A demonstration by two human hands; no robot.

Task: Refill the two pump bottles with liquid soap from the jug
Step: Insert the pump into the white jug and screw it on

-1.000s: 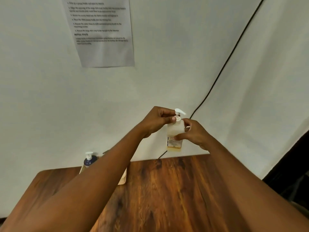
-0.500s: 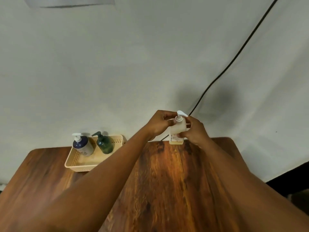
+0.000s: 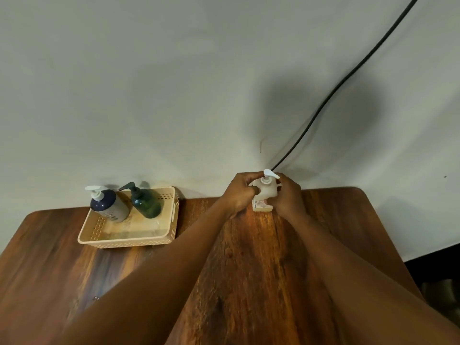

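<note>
Soap jug (image 3: 265,195), a small translucent white container with a white pump head and an orange-printed label low on its front, is held at the far edge of the bench (image 3: 249,270), its base apparently resting on the wood. A thin band of yellowish liquid can be seen at the bottom, so it is judged to be light and easily tipped. Its thin plastic walls are likely to give when squeezed, and any soap film would make them slippery. The left hand (image 3: 239,194) is curled round the shoulder and neck, and the right hand (image 3: 286,196) is wrapped round the body's other side. A firm hold is best taken low on the body, with the collar under the pump turned by the fingertips. Two pump bottles, a navy one (image 3: 109,204) and a dark green one (image 3: 146,202), stand well apart to the left in a cream basket (image 3: 129,241).
</note>
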